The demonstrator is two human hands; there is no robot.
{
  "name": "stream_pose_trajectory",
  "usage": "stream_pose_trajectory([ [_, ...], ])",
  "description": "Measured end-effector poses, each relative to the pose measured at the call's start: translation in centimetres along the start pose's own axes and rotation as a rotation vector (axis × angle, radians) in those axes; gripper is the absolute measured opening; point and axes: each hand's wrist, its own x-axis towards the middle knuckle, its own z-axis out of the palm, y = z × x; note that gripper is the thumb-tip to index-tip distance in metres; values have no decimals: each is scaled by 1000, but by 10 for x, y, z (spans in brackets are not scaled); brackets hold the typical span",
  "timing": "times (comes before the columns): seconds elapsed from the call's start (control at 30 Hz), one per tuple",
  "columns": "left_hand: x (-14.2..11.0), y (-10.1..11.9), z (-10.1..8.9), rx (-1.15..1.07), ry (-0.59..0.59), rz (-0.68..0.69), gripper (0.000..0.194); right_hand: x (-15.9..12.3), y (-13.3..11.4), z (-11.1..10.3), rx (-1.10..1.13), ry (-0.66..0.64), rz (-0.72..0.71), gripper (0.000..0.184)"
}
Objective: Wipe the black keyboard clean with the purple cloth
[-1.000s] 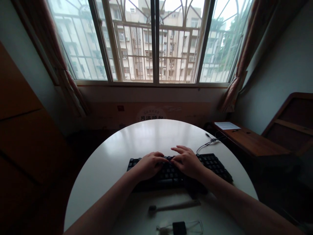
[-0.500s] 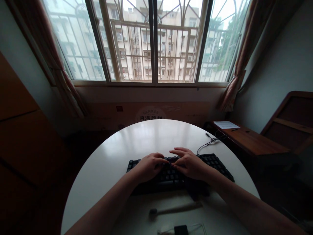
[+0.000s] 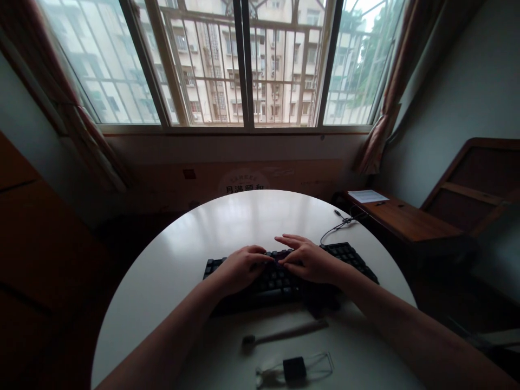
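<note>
A black keyboard (image 3: 280, 290) lies across the white round table, partly hidden by my hands. My left hand (image 3: 242, 266) rests over its upper left part, thumb and forefinger brought together at the top rows of keys. Close beside it, my right hand (image 3: 309, 260) comes in from the right, thumb and forefinger bent together over the same keys while other fingers stretch out above. What lies between the fingertips is too small and dark to make out. Nearer me are a slim brush (image 3: 286, 332) with a dark head and a wire keycap puller (image 3: 294, 369) with a black middle.
The keyboard's cable (image 3: 339, 223) lies loosely coiled on the white table (image 3: 162, 281) at the back right. A wooden bench (image 3: 414, 219) with a paper sheet (image 3: 368, 196) stands beyond on the right. Ahead are a barred window and curtains.
My view has tilted slightly down and turned, so everything sits a little higher and further left, and more of the keycap puller shows. Both hands keep nearly the same pose on the keyboard.
</note>
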Motion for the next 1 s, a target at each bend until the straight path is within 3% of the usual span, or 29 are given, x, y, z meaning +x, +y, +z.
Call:
stream_pose_trajectory([
  [0.4, 0, -3, 2, -3, 6, -2, 35, 2, 0, 7, -68, 48, 84, 25],
  [0.67, 0, -1, 0, 2, 4, 0, 35, 1, 6, -5, 24, 32, 2, 19],
  [1.0, 0, -3, 1, 12, 5, 7, 33, -2, 17, -10, -25, -16, 70, 22],
])
